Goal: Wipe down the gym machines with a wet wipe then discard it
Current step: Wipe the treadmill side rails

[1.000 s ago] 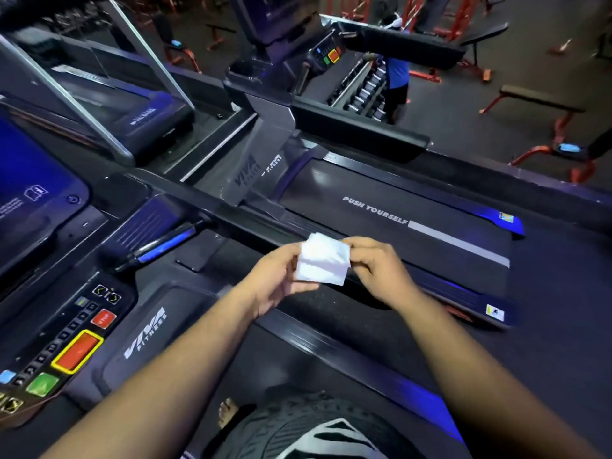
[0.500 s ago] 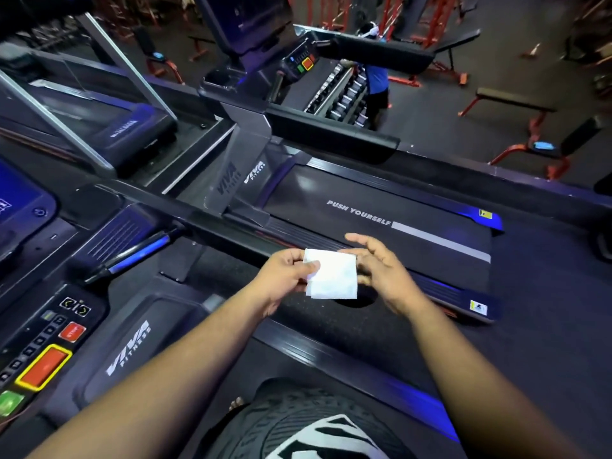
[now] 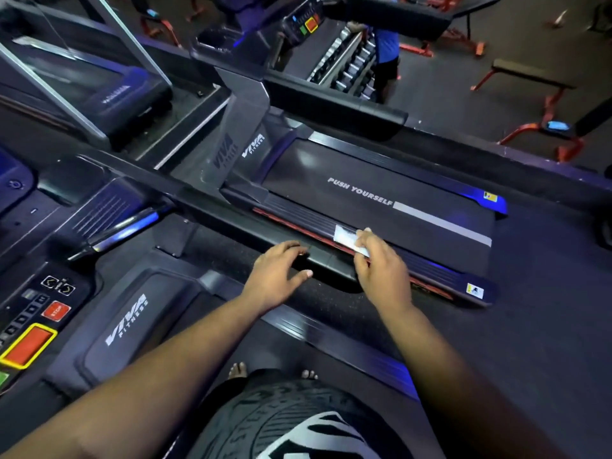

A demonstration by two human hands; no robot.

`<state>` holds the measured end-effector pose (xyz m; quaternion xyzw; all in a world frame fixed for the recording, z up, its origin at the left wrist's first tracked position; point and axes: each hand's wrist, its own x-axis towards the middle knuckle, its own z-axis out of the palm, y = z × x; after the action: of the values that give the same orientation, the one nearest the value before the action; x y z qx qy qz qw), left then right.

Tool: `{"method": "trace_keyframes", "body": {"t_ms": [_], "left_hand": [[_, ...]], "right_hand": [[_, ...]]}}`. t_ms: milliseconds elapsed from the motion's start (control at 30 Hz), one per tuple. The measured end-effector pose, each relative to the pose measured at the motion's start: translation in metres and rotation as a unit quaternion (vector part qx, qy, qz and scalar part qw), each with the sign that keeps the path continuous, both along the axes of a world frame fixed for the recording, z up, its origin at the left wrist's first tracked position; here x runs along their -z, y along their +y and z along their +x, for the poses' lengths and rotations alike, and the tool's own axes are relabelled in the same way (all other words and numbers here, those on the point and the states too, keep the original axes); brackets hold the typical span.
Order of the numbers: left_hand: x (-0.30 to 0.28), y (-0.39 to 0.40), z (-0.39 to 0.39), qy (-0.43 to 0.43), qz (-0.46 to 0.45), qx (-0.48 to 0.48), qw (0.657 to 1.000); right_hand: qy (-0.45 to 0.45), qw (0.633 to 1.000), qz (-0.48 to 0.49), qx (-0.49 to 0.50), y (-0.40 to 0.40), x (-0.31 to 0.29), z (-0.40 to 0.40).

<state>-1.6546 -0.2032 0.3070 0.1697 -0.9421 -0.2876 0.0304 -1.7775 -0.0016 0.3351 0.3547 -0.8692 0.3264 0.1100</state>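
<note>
The left hand [image 3: 276, 276] has let go and rests open on the handrail [image 3: 318, 256], while the right hand [image 3: 381, 270], now pinching the wet wipe [image 3: 346, 238] alone, brings it there, so wiping looks about to begin.

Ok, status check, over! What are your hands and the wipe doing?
Right hand pinching the wet wipe at the treadmill handrail. Left hand open, fingers on the rail. Nothing in the way.
</note>
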Motion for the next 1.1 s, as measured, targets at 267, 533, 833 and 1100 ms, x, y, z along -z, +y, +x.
{"method": "trace_keyframes", "body": {"t_ms": [267,533,833,1100], "left_hand": [[0.020,-0.018,0.014,-0.153,-0.195,0.111,0.962],[0.020,-0.073,0.020,-0.157,-0.217,0.083,0.960],[0.020,-0.096,0.023,-0.169,-0.225,0.136,0.950],[0.019,-0.145,0.037,-0.178,-0.224,0.080,0.955]], "right_hand": [[-0.052,0.951,0.303,-0.022,-0.005,0.062,0.032],[-0.097,0.916,0.374,-0.106,-0.119,0.042,0.049],[-0.069,0.921,0.382,0.043,-0.049,0.057,0.063],[-0.055,0.917,0.387,-0.082,-0.162,0.056,0.070]]}}
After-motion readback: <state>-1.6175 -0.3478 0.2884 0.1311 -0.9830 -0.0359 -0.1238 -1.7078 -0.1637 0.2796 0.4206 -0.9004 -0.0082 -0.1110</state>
